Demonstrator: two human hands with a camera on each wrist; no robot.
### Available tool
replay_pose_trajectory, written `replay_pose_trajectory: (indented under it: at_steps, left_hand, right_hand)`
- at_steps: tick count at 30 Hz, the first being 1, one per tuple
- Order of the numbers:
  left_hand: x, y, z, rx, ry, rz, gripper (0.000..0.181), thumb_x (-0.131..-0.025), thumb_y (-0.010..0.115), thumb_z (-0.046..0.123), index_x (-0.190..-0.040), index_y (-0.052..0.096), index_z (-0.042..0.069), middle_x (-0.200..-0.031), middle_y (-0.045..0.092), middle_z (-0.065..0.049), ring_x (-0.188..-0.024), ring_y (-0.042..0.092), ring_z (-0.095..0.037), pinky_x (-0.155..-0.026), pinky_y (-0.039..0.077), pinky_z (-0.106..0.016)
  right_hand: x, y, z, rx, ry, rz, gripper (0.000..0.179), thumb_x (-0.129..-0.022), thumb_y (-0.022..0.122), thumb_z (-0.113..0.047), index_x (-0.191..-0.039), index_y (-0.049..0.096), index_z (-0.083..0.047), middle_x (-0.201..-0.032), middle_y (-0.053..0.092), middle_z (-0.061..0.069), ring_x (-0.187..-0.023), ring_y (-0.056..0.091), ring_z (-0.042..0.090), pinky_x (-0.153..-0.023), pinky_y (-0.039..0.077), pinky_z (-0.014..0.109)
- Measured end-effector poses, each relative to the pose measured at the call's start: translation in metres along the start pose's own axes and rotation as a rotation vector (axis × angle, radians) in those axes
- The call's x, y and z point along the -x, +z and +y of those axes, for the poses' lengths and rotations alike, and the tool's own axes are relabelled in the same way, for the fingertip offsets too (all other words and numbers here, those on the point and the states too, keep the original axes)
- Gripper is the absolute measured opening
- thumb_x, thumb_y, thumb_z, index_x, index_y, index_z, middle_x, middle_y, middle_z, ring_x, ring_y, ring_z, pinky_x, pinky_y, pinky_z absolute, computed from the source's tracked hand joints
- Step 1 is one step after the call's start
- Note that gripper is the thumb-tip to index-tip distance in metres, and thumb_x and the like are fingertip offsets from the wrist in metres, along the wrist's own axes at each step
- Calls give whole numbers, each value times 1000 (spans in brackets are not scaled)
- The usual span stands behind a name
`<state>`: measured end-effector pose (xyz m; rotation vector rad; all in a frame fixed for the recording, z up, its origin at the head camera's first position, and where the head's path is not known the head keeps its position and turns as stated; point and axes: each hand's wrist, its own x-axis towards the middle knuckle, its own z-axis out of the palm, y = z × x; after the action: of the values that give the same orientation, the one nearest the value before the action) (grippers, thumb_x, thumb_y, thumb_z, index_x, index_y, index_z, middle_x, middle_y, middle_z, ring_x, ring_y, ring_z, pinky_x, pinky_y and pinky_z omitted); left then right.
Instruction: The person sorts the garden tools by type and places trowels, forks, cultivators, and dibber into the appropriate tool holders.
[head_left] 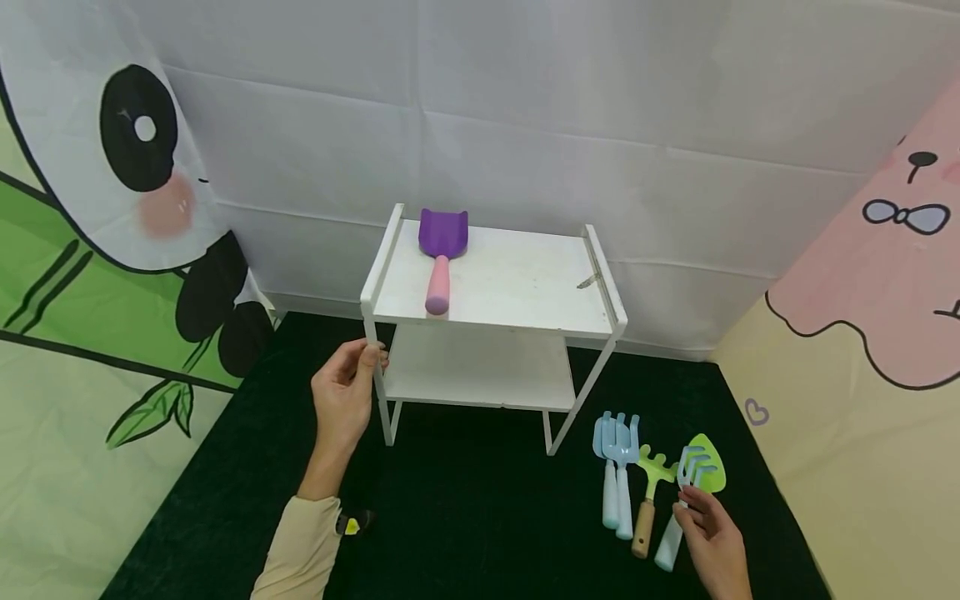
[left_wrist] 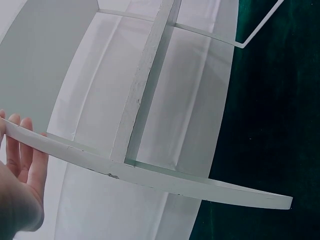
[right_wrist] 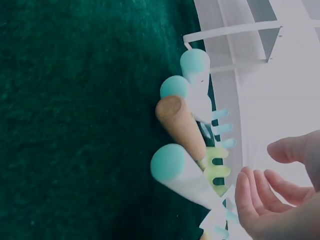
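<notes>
A small white two-tier shelf [head_left: 517, 279] stands against the back wall. My left hand [head_left: 342, 400] grips its front left leg, with fingers [left_wrist: 36, 167] behind the white bar in the left wrist view. On the top tier lies a purple shovel [head_left: 444, 233] with a pink handle. My right hand [head_left: 712, 529] hovers at a light blue hand rake [head_left: 670, 540], thumb and fingers apart with nothing between them in the right wrist view. Beside that rake are a green rake [head_left: 654, 469] with a wooden handle and a green trowel [head_left: 712, 465], partly covered by the blue rake.
Left of the green rake, a light blue fork [head_left: 623, 446] overlaps another light blue tool [head_left: 609, 492]. Dark green cloth [head_left: 465, 508] covers the surface. Printed fabric walls rise at left and right. A small dark item with a yellow patch [head_left: 352, 526] shows by my left cuff.
</notes>
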<state>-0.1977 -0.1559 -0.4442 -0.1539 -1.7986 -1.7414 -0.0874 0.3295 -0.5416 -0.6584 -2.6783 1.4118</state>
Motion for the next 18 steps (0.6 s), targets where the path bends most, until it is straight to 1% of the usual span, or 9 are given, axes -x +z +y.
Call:
replay_pose_trajectory:
  at_steps: [2, 5, 7, 9, 11, 13, 16, 18]
  left_hand:
    - [0, 0, 0, -6, 1, 1, 14, -103, 61, 2, -108, 70, -7, -94, 72, -2, -84, 70, -8, -83, 55, -19]
    - [0, 0, 0, -15, -4, 5, 14, -102, 61, 2, -108, 70, -6, -94, 72, -2, -83, 69, -8, -83, 55, -18]
    - [1, 1, 0, -17, -9, 5, 14, -102, 62, 3, -108, 71, -6, -94, 72, -3, -84, 70, -8, -83, 55, -18]
    - [1, 1, 0, -20, -13, 5, 14, -102, 62, 3, -108, 70, -6, -94, 72, -5, -84, 69, -8, -84, 54, -18]
    - [1, 1, 0, -20, -16, 4, 14, -102, 62, 3, -108, 70, -6, -95, 72, -8, -84, 69, -7, -84, 54, -18]
    - [1, 1, 0, -22, -15, 4, 14, -102, 61, 3, -108, 70, -6, -96, 72, -12, -84, 69, -7, -84, 54, -18]
    - [1, 1, 0, -20, -11, 4, 14, -103, 61, 2, -108, 70, -6, -96, 72, -17, -84, 69, -7, -84, 54, -18]
    - [1, 1, 1, -20, -8, 4, 14, -103, 61, 2, -108, 70, -7, -96, 72, -18, -84, 69, -7, -84, 54, -18]
  right_hand:
    - [-1, -2, 4, 10, 21, 19, 44, -106, 58, -19, -145, 48, -1, -140, 56, 23, -97, 60, 1, -76, 46, 8]
    - [-1, -4, 10, 26, 37, 7, 46, -106, 57, -20, -145, 46, 2, -141, 54, 27, -107, 64, 18, -76, 46, 10]
    - [0, -4, 13, 34, 54, 1, 47, -106, 57, -20, -145, 45, 3, -141, 52, 29, -114, 63, 32, -82, 50, 17]
    - [0, -4, 17, 38, 69, 6, 49, -105, 58, -20, -144, 44, 5, -140, 51, 32, -117, 60, 41, -87, 54, 31]
    - [0, -2, 21, 52, 87, 30, 49, -104, 59, -20, -142, 45, 6, -139, 52, 33, -118, 60, 45, -91, 55, 44]
    - [-1, 0, 25, 59, 96, 51, 50, -102, 61, -20, -141, 46, 7, -137, 52, 34, -117, 59, 47, -92, 54, 53]
    - [-1, 1, 28, 68, 106, 54, 52, -101, 62, -21, -141, 45, 8, -137, 52, 35, -118, 59, 48, -94, 52, 55]
    - [-1, 1, 28, 68, 109, 40, 55, -101, 62, -22, -143, 43, 9, -139, 51, 35, -119, 57, 48, -96, 51, 56]
